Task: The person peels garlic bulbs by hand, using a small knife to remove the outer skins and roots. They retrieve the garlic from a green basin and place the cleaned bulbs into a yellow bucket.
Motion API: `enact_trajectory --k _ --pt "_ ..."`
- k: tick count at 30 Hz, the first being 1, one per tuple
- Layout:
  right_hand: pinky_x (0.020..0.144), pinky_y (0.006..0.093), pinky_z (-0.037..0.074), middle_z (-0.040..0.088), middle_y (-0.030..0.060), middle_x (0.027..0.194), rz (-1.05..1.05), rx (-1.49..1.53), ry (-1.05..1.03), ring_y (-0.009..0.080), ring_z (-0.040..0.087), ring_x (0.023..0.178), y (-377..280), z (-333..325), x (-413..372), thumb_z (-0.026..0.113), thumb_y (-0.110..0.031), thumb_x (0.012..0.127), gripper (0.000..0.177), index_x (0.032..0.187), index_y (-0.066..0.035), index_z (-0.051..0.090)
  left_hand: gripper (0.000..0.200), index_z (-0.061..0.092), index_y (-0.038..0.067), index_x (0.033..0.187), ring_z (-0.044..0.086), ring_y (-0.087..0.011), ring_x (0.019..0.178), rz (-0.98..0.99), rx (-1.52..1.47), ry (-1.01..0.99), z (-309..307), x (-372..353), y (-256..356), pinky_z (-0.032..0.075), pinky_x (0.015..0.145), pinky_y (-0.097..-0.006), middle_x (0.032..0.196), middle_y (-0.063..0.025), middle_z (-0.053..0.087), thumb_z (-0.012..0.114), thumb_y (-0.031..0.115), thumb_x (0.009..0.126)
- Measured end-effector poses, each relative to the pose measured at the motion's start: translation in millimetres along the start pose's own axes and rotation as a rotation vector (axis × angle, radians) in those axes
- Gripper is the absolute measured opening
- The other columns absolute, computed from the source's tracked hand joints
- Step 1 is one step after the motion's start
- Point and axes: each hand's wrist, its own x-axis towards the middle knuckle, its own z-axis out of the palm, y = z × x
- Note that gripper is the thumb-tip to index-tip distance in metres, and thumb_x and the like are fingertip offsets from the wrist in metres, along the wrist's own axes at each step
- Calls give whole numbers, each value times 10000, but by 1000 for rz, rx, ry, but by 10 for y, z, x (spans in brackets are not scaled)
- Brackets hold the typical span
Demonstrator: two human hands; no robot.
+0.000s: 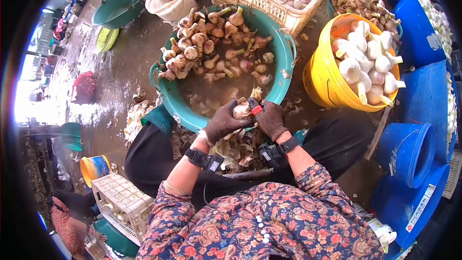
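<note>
My left hand [225, 123], in a dark glove, is closed around a garlic bulb [242, 111]. Its dry stem points away from me. My right hand [270, 119], gloved with a red band on one finger, grips the same bulb from the other side; its fingertips are partly hidden. Just beyond both hands stands a green tub [284, 84] of murky water, with unpeeled garlic [190, 50] heaped at its far left. Loose peelings [240, 151] lie below my hands, between my legs.
To the right, a yellow bucket [315, 79] holds peeled white garlic. A cream crate [288, 12] and a white bucket [168, 12] stand behind the tub. Blue tubs [421, 98] line the right side. Another person's hand [98, 236] shows at lower left, near a crate [120, 188].
</note>
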Motion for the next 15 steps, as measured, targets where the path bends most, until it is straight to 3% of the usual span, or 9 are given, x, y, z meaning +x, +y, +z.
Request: enact_trajectory --k 3,5,6,7,9,10,11,13,15 --pt "563 440 435 562 244 629 -107 40 -26 375 580 606 34 53 -63 561 -342 882 412 695 24 583 577 506 15 1220 567 -82 838 -5 -25 63 -36 -117 71 477 770 -236 989 -20 611 751 193 730" --pt "541 410 431 546 183 570 -9 287 -154 272 568 550 50 73 -90 551 -315 893 396 703 31 578 557 525 23 1193 552 -57 735 -153 -211 24 -81 -241 273 469 642 -202 915 -2 616 742 248 731" --pt "510 340 433 545 75 583 38 406 -209 156 542 557 67 72 -100 552 -293 897 331 765 7 601 471 542 30 1159 546 -45 670 -150 -211 50 -90 -270 225 446 556 -188 863 3 625 675 281 784" --pt "510 340 433 545 75 583 32 409 -212 156 542 557 17 42 -110 552 -293 897 331 765 7 601 471 542 30 1159 546 -45 670 -148 -206 56 -115 -283 73 446 556 -188 863 3 625 675 281 784" --pt "499 278 433 563 13 664 352 980 -392 111 538 571 -134 -66 -130 570 -296 888 271 844 -33 617 464 549 23 1152 587 -96 756 -185 -663 -33 -148 -322 -236 472 612 -216 925 -25 628 591 357 834" --pt "502 248 441 581 10 721 361 1057 -423 93 533 567 -246 -122 -182 580 -295 881 238 898 -59 609 440 559 32 1127 579 -92 721 -172 -772 148 42 -370 -65 447 580 -204 906 -14 619 538 377 855" --pt "502 248 441 581 10 721 353 1056 -420 93 533 567 -250 -132 -178 580 -295 881 238 898 -59 609 440 559 32 1127 579 -92 721 -165 -769 145 92 -379 -86 447 580 -204 906 -14 619 538 377 855" --pt "502 257 446 578 28 726 487 1202 -382 113 542 562 -227 -136 -194 586 -320 875 271 918 -53 603 412 554 22 1111 620 -178 884 39 -588 274 160 -377 -216 520 747 -286 1012 -82 610 494 357 878" --pt "504 264 457 579 38 728 475 1170 -386 138 555 567 164 74 -88 576 -374 876 335 951 -48 596 368 576 33 1033 625 -168 819 -67 -768 220 113 -270 -209 505 696 -269 905 -69 622 484 361 894"
